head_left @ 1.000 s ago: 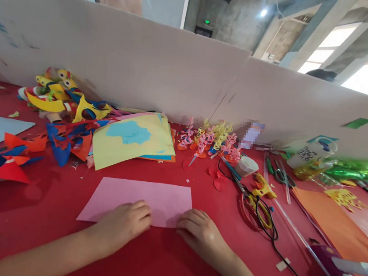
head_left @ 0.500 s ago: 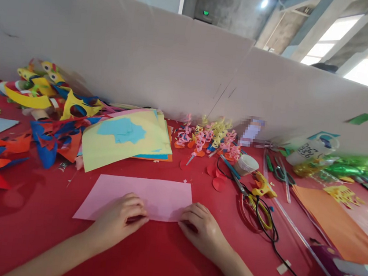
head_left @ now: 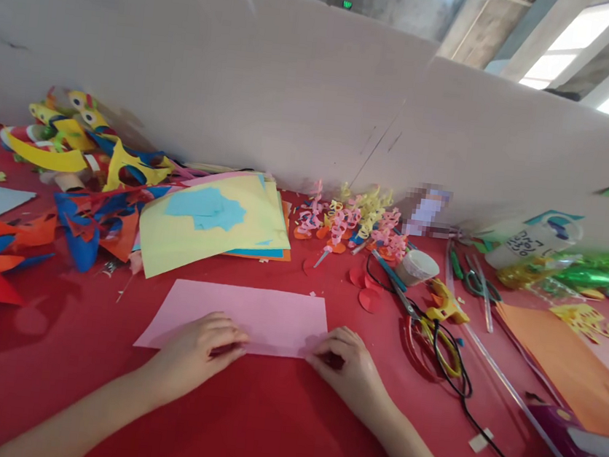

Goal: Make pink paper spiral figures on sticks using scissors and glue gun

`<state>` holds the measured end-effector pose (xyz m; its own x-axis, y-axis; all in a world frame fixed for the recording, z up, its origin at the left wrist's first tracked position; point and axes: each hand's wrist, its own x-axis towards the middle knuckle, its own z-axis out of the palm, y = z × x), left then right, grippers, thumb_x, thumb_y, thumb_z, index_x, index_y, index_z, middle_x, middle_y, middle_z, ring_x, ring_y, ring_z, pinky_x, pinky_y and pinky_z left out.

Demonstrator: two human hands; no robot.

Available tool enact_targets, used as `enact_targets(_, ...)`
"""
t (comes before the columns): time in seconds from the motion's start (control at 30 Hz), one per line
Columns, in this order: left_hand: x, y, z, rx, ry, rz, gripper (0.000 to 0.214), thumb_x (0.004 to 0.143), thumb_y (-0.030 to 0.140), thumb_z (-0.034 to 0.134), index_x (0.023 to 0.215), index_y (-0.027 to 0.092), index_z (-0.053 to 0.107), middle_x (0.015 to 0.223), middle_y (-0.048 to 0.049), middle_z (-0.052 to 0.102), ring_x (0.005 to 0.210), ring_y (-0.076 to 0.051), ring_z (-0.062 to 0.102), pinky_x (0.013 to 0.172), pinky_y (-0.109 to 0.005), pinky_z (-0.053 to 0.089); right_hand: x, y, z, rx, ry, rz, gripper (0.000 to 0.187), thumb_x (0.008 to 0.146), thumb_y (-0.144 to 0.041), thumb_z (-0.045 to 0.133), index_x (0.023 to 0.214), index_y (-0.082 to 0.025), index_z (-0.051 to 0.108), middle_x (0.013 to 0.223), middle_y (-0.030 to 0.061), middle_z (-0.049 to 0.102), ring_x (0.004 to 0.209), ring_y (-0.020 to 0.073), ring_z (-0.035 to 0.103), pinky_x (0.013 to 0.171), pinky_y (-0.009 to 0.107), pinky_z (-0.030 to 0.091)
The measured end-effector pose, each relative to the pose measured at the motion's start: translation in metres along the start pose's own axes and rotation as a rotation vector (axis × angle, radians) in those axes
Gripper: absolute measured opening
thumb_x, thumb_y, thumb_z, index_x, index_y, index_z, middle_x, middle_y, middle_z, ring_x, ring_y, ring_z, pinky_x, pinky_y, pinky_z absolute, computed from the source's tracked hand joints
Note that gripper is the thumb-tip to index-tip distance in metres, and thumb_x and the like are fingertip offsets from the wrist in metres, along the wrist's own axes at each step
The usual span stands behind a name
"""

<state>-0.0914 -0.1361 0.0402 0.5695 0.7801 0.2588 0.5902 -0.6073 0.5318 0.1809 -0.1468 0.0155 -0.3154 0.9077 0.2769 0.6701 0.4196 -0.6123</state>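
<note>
Probably, in the head view, the pink sheet (head_left: 253,314) is light and thin — paper or thin card, by its look — stiff enough to lie flat, yet easy to bend, crease or tear. It should slide readily on the smooth worktop (head_left: 260,429), so the near edge and its corners look like the best places to take hold, with a light pinch. Whether it is one layer or folded double, I cannot tell.

It lies flat between and just beyond the hands, its long sides running roughly along the worktop's far edge, where a partition (head_left: 243,89) stands. The left hand (head_left: 243,345) is narrow, thumb and fingertips pinching the sheet's near edge past its middle; the forearm side of that hand covers part of the left end. The right hand (head_left: 310,356) is equally narrow, holding the near right corner. Between them a short stretch of near edge shows — straight, with bare worktop below.
</note>
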Motion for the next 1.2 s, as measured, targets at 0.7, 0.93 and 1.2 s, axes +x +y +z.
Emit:
enact_targets(0.7, -0.002, 0.004, 0.002, 0.355, -0.099, 0.058, 0.033, 0.088, 0.011, 0.039, 0.11, 0.026, 0.059, 0.088, -0.0046, 0.06, 0.08, -0.018, 0.056, 0.066, -0.03, 0.048, 0.001, 0.002, -0.002, -0.098, 0.03, 0.139, 0.02, 0.072, -0.019, 0.065, 0.059, -0.02, 0.051, 0.062, 0.0007, 0.055, 0.06, 0.0163, 0.051, 0.056, 0.028, 0.043)
enact_targets(0.93, -0.001, 0.0, 0.004, 0.413, -0.2, 0.237, 0.063, 0.084, -0.001, 0.037, 0.128, 0.042, 0.043, 0.09, -0.003, 0.053, 0.08, -0.016, 0.05, 0.068, -0.026, 0.045, -0.002, 0.004, -0.003, -0.061, 0.027, 0.106, 0.012, 0.078, -0.019, 0.058, 0.072, -0.021, 0.048, 0.067, 0.0007, 0.056, 0.065, 0.0174, 0.052, 0.061, 0.03, 0.045)
enact_targets(1.2, 0.002, 0.004, 0.004, 0.365, -0.241, 0.219, 0.056, 0.083, 0.0, 0.039, 0.124, 0.036, 0.049, 0.09, -0.0045, 0.054, 0.081, -0.019, 0.05, 0.068, -0.031, 0.046, -0.008, -0.012, -0.011, -0.148, 0.075, -0.13, 0.023, 0.089, -0.021, 0.045, 0.108, -0.025, 0.057, 0.101, 0.0091, 0.055, 0.095, 0.0213, 0.053, 0.081, 0.039, 0.047)
